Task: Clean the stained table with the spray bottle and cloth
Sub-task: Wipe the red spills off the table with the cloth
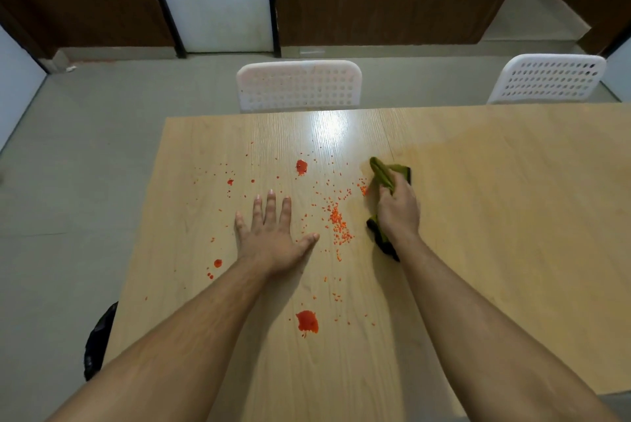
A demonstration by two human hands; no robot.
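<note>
A light wooden table (495,203) carries red stains: a blob near the far middle (301,166), a larger blob near the front (307,321), a small one at the left (218,263), and many orange-red droplets (338,222) scattered between. My right hand (397,208) grips a green and black cloth (384,172) and holds it down on the table just right of the droplets. My left hand (273,227) rests flat on the table, fingers spread. No spray bottle is in view.
Two white perforated chairs stand at the table's far edge, one in the middle (298,85) and one at the right (549,78). A black bag (99,343) sits on the floor by the table's left edge. Dark wooden panels line the far wall.
</note>
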